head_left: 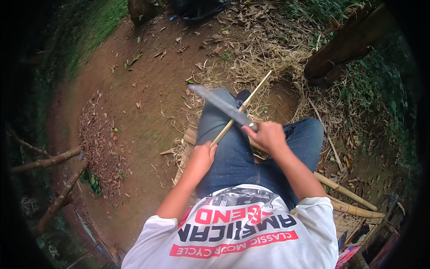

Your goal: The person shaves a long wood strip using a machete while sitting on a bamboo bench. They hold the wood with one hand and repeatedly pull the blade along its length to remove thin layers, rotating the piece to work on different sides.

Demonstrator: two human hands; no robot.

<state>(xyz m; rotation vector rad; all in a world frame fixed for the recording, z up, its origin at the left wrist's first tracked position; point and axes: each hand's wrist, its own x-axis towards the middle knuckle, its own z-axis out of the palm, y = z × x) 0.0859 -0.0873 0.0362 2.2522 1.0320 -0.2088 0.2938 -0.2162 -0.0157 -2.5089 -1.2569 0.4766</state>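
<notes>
- the right hand [269, 136], at the centre of the frame, was closed around the handle of a long knife [217, 101], its blade reaching toward the upper left; a loosened grip could have let it turn
- the left hand [202, 158], just left of centre, was wrapped around the lower end of a pale strip [256, 90], probably split bamboo; a stroke pulled back along the strip could have run into those fingers
- the strip slanted from that hand to the upper middle of the frame, its far end free; held at one end only, it could have twisted or sprung under pressure
- blade and strip crossed near the middle, though it was not clear whether they touched or which way the edge faced; too steep an angle could have made the knife dig in and split the strip
- the crossing sat over the jeans [226, 148] on the left leg, with no guard visible, so a slip could have carried the edge into thigh or knee
- farther out, curly shavings [264, 58] littered the upper middle and bamboo poles [345, 191] lay at lower right; either could have caught a foot if the person had stood up
</notes>
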